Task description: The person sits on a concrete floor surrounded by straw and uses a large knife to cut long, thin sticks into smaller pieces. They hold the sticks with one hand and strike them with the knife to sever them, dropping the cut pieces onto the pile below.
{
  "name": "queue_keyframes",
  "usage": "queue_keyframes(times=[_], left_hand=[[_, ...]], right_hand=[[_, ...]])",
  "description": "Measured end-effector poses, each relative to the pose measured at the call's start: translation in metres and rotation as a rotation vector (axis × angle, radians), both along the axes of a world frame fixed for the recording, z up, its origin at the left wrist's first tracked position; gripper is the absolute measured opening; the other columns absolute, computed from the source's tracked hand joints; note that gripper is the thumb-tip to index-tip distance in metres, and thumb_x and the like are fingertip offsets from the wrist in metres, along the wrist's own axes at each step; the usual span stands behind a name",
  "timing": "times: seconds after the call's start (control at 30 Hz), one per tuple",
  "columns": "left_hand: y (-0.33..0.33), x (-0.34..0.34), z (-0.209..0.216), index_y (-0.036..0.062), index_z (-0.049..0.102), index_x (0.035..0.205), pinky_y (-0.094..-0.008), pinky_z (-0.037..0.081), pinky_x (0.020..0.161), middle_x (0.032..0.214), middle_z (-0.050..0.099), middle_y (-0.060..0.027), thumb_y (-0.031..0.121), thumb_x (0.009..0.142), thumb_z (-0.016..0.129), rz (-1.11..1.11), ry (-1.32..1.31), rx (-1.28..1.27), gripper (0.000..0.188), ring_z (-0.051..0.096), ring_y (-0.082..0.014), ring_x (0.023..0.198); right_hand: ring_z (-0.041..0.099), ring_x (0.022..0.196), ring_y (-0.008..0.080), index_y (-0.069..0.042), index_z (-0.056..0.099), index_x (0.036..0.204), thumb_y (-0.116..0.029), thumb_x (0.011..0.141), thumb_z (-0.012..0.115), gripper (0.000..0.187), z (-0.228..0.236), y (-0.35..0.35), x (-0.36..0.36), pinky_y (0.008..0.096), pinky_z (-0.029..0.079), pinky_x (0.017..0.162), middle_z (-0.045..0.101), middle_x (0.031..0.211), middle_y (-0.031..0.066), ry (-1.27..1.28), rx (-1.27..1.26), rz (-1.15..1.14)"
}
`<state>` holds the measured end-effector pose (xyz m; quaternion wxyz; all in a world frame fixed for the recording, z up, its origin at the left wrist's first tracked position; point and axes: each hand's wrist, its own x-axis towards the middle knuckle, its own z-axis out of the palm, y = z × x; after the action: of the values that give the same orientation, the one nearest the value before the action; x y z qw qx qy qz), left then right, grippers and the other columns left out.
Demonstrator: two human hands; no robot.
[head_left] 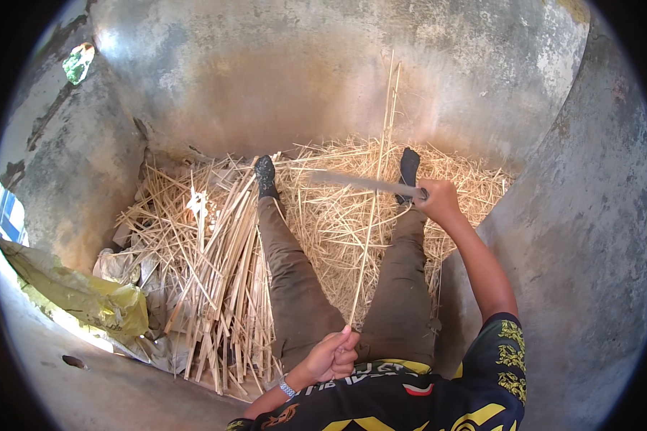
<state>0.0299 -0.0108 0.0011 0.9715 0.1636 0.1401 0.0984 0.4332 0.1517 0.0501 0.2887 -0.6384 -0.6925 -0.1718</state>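
Note:
Close to my lap, my left hand (334, 353) is closed in a pinch on the near end of a long, thin strip (366, 251), which looks like split bamboo. The strip runs away from me between my outstretched legs, and its far part, split in two, rises against the back wall. My right hand (439, 201) grips the handle of a long-bladed knife (363, 181) near my right foot. Pointing left, the motion-blurred blade crosses the strip; whether it touches cannot be made out.
Pale curled shavings (323, 223) lie heaped between and around my legs. Many loose strips (226, 309) are piled left of my left leg (287, 266). A yellowish sack (122, 309) sits at the far left. Worn concrete walls (266, 86) stand close behind and on both sides.

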Motion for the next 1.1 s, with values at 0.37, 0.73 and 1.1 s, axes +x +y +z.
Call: queue_keyframes(times=[0.37, 0.73, 1.1], left_hand=[[0.016, 0.002, -0.015, 0.0182, 0.036, 0.079, -0.0256, 0.013, 0.038, 0.054, 0.021, 0.0070, 0.051, 0.110, 0.032, -0.033, 0.036, -0.099, 0.045, 0.015, -0.0066, 0.041], [0.062, -0.044, 0.024, 0.0140, 0.039, 0.080, -0.0241, 0.018, 0.043, 0.060, 0.025, 0.0071, 0.046, 0.110, 0.035, -0.236, -0.075, 0.011, 0.045, 0.020, -0.0049, 0.048], [0.095, -0.016, 0.047, 0.0076, 0.047, 0.086, -0.0232, 0.025, 0.048, 0.064, 0.030, 0.0048, 0.042, 0.111, 0.033, 0.355, 0.360, 0.434, 0.045, 0.027, -0.0063, 0.053]], right_hand=[[0.072, 0.080, 0.0363, -0.009, 0.076, 0.097, -0.033, 0.086, 0.066, 0.027, -0.026, -0.002, 0.027, 0.0490, 0.057, 0.072, 0.074, 0.086, 0.0166, -0.013, -0.331, -0.189], [0.070, 0.075, 0.0394, 0.000, 0.075, 0.085, -0.030, 0.080, 0.067, 0.031, -0.057, 0.049, 0.076, 0.0470, 0.054, 0.072, 0.071, 0.077, 0.0222, 0.661, -0.007, -0.640], [0.059, 0.056, 0.0348, 0.004, 0.063, 0.073, -0.028, 0.085, 0.068, 0.034, -0.126, -0.020, -0.039, 0.0439, 0.046, 0.059, 0.060, 0.060, 0.0178, 0.871, -0.131, -0.434]])
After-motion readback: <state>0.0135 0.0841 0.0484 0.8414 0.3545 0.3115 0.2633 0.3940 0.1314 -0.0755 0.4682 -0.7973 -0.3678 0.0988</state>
